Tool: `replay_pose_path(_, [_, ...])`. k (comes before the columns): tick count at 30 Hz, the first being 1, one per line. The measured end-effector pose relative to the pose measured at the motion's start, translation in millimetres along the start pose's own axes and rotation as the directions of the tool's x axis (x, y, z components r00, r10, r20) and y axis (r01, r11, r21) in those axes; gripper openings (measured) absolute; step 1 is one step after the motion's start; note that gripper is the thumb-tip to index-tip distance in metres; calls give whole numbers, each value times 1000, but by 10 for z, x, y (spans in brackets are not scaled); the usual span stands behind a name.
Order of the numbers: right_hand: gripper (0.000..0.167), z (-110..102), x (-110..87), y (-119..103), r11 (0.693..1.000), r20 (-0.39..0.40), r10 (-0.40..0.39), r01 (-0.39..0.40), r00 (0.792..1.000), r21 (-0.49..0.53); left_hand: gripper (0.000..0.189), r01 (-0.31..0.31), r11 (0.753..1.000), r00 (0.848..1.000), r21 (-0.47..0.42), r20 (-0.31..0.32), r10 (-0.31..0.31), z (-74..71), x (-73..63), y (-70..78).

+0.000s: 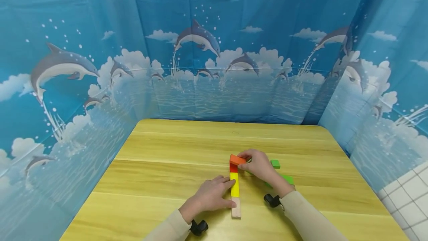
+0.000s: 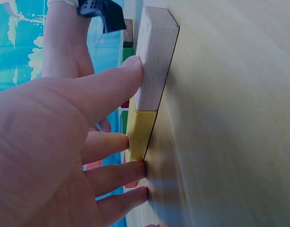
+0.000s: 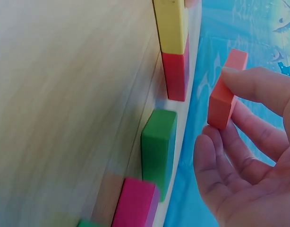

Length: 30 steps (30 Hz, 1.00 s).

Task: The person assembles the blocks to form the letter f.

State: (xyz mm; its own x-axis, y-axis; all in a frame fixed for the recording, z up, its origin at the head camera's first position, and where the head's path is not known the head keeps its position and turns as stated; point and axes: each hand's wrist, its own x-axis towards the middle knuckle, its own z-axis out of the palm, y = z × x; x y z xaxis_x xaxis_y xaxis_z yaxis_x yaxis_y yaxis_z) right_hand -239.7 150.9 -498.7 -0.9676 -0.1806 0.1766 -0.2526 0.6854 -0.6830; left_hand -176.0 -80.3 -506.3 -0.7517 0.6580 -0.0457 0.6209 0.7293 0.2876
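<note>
One orange wooden cuboid [image 1: 236,159], pinched in right grip [image 1: 258,165]; align gently, left grip [image 1: 211,195] (fingers extended) steadying yellow wooden cuboid [image 1: 235,190].

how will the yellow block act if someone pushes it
The yellow block looks stiff, its edges straight and crisp. It probably won't roll, being flat-sided. Pushed forward, it would likely nudge the red block touching its far end.
</note>
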Motion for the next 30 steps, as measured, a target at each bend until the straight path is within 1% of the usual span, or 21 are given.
replay_pose_path(10, [29, 165, 170, -78, 999, -10, -16, 16, 1000, 33, 74, -12, 1000, 1000, 9, -2, 12, 16, 15, 24])
replay_pose_path(17, [29, 242, 248, -104, 999, 19, -9, 8, 1000, 37, 75, -10, 1000, 1000, 6, 10, 10, 2, 16, 26])
replay_pose_path(25, [30, 305, 407, -170, 998, 66, -25, 22, 997, 50, 74, -18, 999, 1000, 32, 6, 17, -43, 36, -21])
replay_pose_path(27, [29, 333, 422, -168, 999, 81, -22, 18, 996, 46, 74, -20, 999, 1000, 30, 10, 20, -34, 35, -29])
replay_pose_path(30, [23, 375, 432, -164, 998, 91, -27, 22, 996, 53, 74, -22, 999, 1000, 35, 10, 22, -26, 25, -38])
